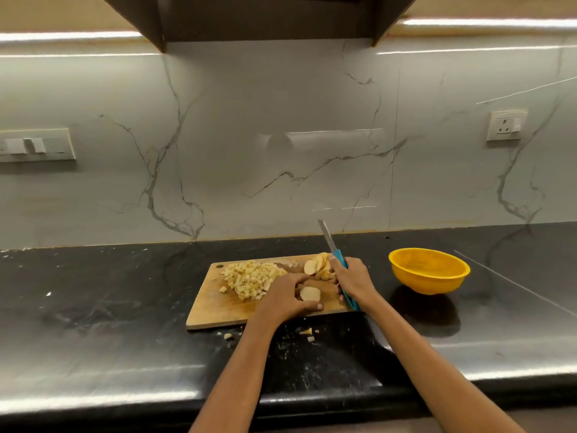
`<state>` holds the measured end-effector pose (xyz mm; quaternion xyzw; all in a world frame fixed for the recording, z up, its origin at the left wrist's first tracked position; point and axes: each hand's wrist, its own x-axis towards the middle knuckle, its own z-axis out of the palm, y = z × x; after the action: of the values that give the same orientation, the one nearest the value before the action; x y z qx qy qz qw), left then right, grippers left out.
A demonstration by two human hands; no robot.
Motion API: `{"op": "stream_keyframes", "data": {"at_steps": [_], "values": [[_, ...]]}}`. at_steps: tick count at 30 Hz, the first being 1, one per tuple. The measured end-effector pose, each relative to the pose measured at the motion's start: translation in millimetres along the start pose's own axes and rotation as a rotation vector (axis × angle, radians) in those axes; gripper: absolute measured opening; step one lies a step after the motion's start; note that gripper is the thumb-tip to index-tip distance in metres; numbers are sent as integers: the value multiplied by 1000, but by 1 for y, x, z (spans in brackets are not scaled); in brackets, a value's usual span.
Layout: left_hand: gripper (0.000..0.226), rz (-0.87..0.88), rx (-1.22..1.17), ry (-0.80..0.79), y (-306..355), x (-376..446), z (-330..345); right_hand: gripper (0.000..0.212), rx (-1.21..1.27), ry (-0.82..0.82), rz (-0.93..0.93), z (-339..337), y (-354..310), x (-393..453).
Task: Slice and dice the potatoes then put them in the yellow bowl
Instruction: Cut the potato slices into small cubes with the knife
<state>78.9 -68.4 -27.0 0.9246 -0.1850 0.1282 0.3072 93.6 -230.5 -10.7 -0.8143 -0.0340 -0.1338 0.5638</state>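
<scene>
Head cam: left hand [288,293] curling round potato slice stack [309,293], pinning it on wooden cutting board [212,310]. Right hand [351,281] gripping blue-handled knife [338,262], blade tilting up toward far wall. Diced potato pile [249,278] sitting on board's left half, more slices [317,264] at far edge. Yellow bowl [429,270] resting on black counter [109,307], well right of board. Few stray bits [307,332] lying near board's near edge.

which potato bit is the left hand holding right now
The lone round potato slice at the near right of the cutting board, gripped by the left hand. The other slices lean stacked at the far edge; the diced pile lies loose.
</scene>
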Motion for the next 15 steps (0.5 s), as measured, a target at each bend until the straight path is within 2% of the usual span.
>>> {"op": "stream_keyframes", "data": {"at_steps": [4, 8, 15], "values": [[49, -52, 22, 73, 2, -15, 6, 35, -88, -93, 90, -10, -11, -28], [43, -93, -10, 132, 5, -19, 10, 37, -273, -200, 189, -15, -20, -59], [39, -71, 7, 153, 8, -24, 13, 39, -594, -201, 223, -9, -31, -93]]}}
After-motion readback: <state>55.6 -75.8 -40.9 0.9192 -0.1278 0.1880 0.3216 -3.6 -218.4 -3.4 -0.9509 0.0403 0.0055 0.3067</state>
